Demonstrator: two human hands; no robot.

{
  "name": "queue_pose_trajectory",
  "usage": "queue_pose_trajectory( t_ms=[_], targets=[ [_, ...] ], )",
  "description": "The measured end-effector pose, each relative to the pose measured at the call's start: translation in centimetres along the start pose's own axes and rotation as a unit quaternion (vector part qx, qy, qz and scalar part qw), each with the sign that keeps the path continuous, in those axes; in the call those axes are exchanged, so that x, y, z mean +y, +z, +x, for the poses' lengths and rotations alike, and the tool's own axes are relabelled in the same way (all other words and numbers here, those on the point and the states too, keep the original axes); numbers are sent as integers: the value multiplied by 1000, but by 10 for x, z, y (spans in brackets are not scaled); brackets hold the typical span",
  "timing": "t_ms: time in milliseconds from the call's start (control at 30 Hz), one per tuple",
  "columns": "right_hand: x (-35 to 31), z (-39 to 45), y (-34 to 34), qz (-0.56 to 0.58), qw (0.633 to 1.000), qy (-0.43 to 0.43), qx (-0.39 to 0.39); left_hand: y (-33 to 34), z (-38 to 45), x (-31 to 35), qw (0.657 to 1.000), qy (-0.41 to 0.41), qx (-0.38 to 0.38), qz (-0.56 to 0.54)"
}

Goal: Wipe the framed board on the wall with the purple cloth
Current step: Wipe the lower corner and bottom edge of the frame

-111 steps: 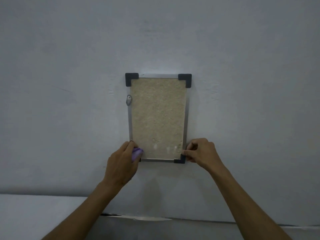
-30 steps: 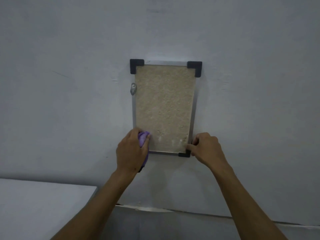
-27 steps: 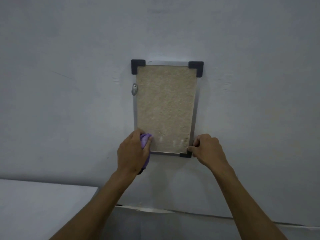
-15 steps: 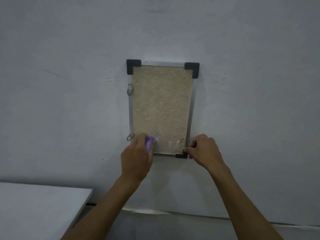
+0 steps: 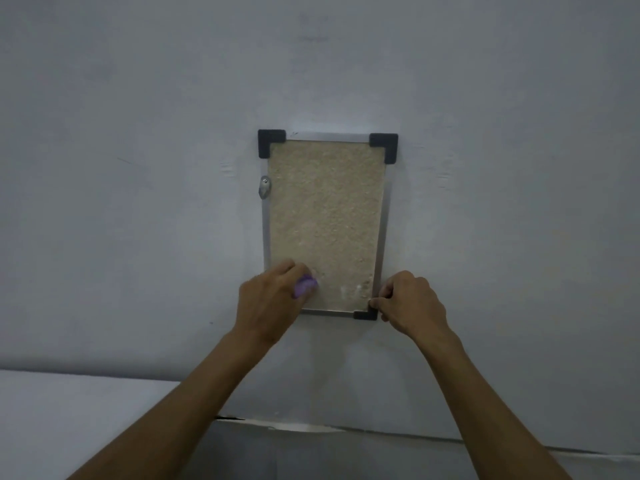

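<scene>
Framed board (image 5: 325,223) (no legible writing): left hand (image 5: 268,303) presses purple cloth (image 5: 304,285); right hand (image 5: 412,303) pinches its corner.

Pale wall, white ledge and lower seam

A plain pale grey wall (image 5: 138,168) is seen across nearly the whole view, marked by a few faint scuffs. At the lower left, a flat white ledge (image 5: 69,410) is seen set against the wall. To its right, a dark crack (image 5: 230,417) is seen where a thin white strip (image 5: 346,429) runs rightward along the foot of the wall, with a darker grey surface (image 5: 346,459) below it.
</scene>
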State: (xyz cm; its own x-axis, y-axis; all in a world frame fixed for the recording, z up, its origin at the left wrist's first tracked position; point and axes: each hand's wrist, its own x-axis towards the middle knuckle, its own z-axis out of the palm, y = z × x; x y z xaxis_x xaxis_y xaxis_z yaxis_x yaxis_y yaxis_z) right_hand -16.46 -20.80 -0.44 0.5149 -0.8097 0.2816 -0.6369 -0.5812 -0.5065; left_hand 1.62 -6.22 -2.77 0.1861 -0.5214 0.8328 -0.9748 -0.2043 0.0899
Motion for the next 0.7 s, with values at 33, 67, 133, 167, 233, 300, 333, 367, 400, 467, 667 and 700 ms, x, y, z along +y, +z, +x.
queue_pose_trajectory(
  t_ms=[33, 67, 133, 167, 233, 300, 333, 367, 400, 467, 667, 700],
  targets=[
    [0, 0, -1, -2, 1000, 2, -1, -1, 6, -2, 1000, -1, 18, -2],
    [-1, 0, -2, -3, 1000, 4, -3, -2, 10, -3, 999, -10, 40, -10],
    [-1, -1, -2, -4, 1000, 5, -10, 2, 7, 2, 996, -36, 74, -43],
    [-1, -1, -3, -5, 1000, 6, -11, 5, 3, 5, 995, -39, 73, -57],
    [-2, -2, -3, -11, 1000, 6, -9, 12, -7, 11, 999, -14, 23, -47],
    [-2, -2, -3, -15, 1000, 7, -7, 13, -7, 11, 1000, 13, -9, -18],
    [-2, -2, -3, -16, 1000, 7, -6, 11, -3, 10, 1000, 4, 1, -16],
    [-2, -2, -3, -16, 1000, 6, -6, 9, 2, 8, 999, -16, 24, -26],
    [-2, -3, -3, -16, 1000, 6, -6, 8, 5, 6, 997, -42, 55, -46],
    [-2, -3, -2, -20, 1000, 6, -2, 9, 5, 5, 988, -78, 94, -89],
    [-3, -2, -1, -32, 999, 7, -6, 15, -2, 12, 999, -23, 11, -32],
    [-3, -3, -1, -33, 999, 6, -6, 12, 3, 9, 997, -54, 34, -51]
  ],
)
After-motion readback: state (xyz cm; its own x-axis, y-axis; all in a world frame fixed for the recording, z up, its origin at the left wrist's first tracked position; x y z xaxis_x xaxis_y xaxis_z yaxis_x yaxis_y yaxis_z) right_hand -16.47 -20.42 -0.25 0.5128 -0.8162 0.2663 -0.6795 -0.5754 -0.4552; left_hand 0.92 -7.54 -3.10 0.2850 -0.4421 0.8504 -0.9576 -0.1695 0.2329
